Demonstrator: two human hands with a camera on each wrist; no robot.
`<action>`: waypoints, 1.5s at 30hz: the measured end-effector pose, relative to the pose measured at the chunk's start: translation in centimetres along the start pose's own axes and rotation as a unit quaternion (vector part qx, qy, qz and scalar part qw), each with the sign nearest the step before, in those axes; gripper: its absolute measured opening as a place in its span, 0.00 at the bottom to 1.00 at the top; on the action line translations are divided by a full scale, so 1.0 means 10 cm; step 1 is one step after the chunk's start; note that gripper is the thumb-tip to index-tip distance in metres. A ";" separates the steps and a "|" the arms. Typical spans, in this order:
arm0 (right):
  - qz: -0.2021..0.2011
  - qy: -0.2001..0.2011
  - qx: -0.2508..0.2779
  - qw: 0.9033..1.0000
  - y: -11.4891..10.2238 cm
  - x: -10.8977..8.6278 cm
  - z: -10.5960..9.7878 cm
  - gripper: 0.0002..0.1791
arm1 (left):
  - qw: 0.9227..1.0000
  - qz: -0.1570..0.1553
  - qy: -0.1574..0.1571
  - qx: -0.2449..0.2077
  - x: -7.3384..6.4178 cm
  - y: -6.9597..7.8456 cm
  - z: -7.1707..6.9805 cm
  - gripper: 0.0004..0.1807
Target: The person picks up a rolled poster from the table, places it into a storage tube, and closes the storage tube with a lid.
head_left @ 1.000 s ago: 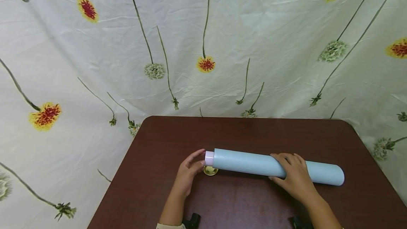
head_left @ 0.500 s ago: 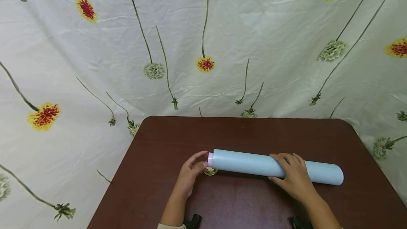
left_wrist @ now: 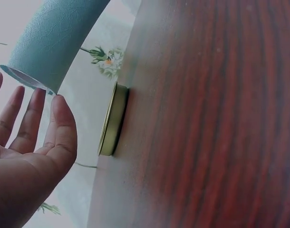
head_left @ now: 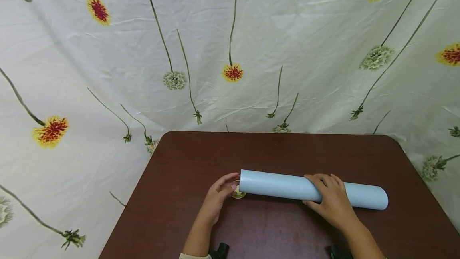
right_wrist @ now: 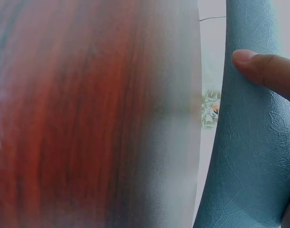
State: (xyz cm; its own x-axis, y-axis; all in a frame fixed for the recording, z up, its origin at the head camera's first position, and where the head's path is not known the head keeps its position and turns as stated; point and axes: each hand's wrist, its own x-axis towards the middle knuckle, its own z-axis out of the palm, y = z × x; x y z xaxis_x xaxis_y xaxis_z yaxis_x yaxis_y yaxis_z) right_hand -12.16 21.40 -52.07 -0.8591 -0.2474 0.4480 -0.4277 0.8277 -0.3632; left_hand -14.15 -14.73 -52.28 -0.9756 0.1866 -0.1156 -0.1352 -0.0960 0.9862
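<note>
Steadying a tube (head_left: 274, 184) above the table (head_left: 266, 231), the right hand (head_left: 332, 200) curls round it while the left hand (head_left: 217, 198), loosely spread at its rim, grips nothing visible. Tending that end seems the step; capping it would call for the lid (left_wrist: 114, 122) below.

Soft, even light falls across the flowered cloth (head_left: 323, 31), leaving a dull sheen on the dark table (head_left: 266, 231) and a thin shadow beneath the blue tube (head_left: 274, 183). In the wrist views, the cloth looks washed out, the left hand (left_wrist: 33, 171) sits in shade, and haze softens the table.
</note>
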 end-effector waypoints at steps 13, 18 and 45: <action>-0.002 -0.002 -0.003 1.000 -0.01 -0.01 0.01 0.47 | 0.999 -0.021 -0.022 0.034 -0.04 0.00 0.04 0.27; 0.002 -0.005 -0.004 1.000 -0.02 0.00 0.00 0.47 | 0.998 -0.023 -0.035 0.042 -0.04 -0.01 0.08 0.29; 0.010 -0.003 -0.022 1.000 0.10 -0.04 -0.10 0.46 | 0.939 0.069 0.009 0.336 0.02 0.04 -0.02 0.31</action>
State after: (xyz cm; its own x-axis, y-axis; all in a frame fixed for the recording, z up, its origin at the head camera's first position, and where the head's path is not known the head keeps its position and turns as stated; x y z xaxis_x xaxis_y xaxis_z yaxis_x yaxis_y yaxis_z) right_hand -11.97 22.78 -51.79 -0.8687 -0.2334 0.4369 -0.3983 0.8536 -0.3359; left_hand -14.46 -14.95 -51.90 -0.9793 0.2008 0.0236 0.1272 0.5209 0.8441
